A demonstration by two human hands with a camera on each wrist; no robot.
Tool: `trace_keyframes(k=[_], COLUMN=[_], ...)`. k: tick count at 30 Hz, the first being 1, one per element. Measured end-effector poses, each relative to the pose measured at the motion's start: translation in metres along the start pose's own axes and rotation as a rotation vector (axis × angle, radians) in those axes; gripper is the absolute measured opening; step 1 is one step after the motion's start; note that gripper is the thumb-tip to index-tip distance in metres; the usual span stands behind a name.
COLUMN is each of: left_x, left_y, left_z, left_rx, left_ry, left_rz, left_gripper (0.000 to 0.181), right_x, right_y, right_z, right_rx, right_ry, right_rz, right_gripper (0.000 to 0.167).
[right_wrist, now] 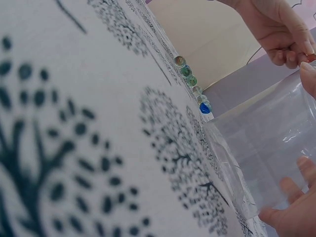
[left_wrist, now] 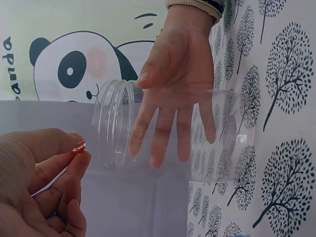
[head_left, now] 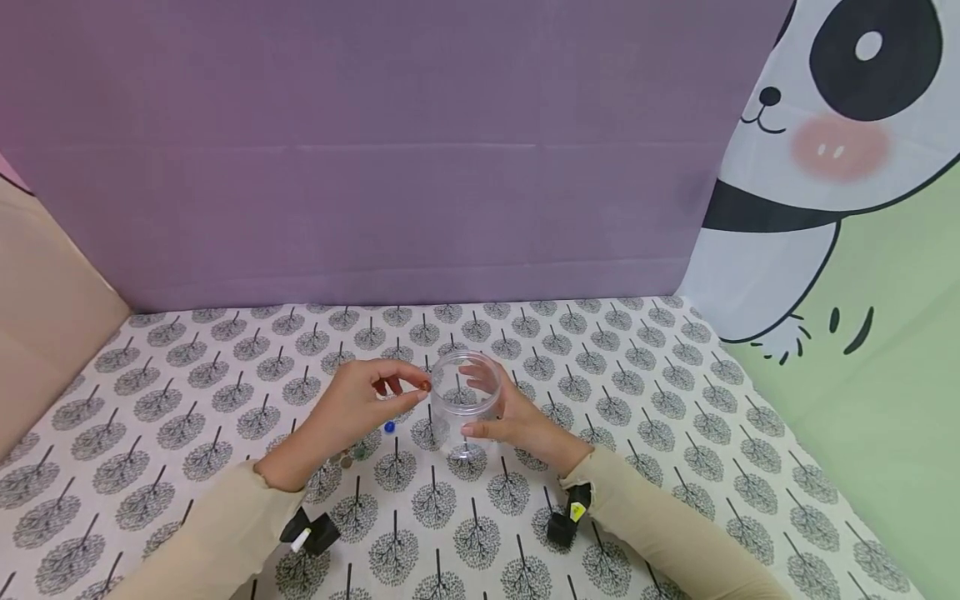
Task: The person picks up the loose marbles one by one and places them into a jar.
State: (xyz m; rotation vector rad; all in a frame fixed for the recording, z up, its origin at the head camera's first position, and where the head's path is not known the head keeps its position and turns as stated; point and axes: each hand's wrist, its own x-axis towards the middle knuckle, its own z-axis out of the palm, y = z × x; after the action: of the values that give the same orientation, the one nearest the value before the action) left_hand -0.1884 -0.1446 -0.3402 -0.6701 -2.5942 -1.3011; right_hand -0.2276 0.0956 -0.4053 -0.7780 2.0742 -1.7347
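Observation:
A red-orange marble (head_left: 425, 386) is pinched between the thumb and index finger of my left hand (head_left: 358, 402), just left of the jar's rim. The left wrist view shows that marble (left_wrist: 79, 147) apart from the open mouth of the jar. My right hand (head_left: 521, 422) grips the clear, lidless jar (head_left: 465, 409) from the right, thumb on the near side and fingers behind the wall. The jar is upright; no marbles show inside it. Whether its base touches the cloth I cannot tell. A blue marble (head_left: 389, 427) lies left of the jar.
Several green and brownish marbles (head_left: 346, 462) lie on the tree-print cloth (head_left: 435, 504) by my left wrist. In the right wrist view they form a row with the blue marble (right_wrist: 205, 107). A purple backdrop (head_left: 412, 208) stands behind the table, a panda-print panel (head_left: 862, 275) at the right.

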Motion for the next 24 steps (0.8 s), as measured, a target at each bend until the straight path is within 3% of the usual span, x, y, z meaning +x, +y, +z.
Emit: trace_keyframes(k=[9, 24], left_x=[0.0016, 0.0065], left_y=[0.004, 0.0053], left_z=[0.0022, 0.0069], left_rx=[0.005, -0.005], left_ry=[0.018, 0.028], left_rz=[0.014, -0.014], left_gripper=[0.016, 0.016], right_x=[0.0002, 0.0003], right_y=[-0.0016, -0.0004], right_z=[0.0007, 0.0005], right_rx=[0.008, -0.003], right_ry=[-0.005, 0.008], right_rz=[-0.007, -0.007], right_gripper=[0.097, 0.097])
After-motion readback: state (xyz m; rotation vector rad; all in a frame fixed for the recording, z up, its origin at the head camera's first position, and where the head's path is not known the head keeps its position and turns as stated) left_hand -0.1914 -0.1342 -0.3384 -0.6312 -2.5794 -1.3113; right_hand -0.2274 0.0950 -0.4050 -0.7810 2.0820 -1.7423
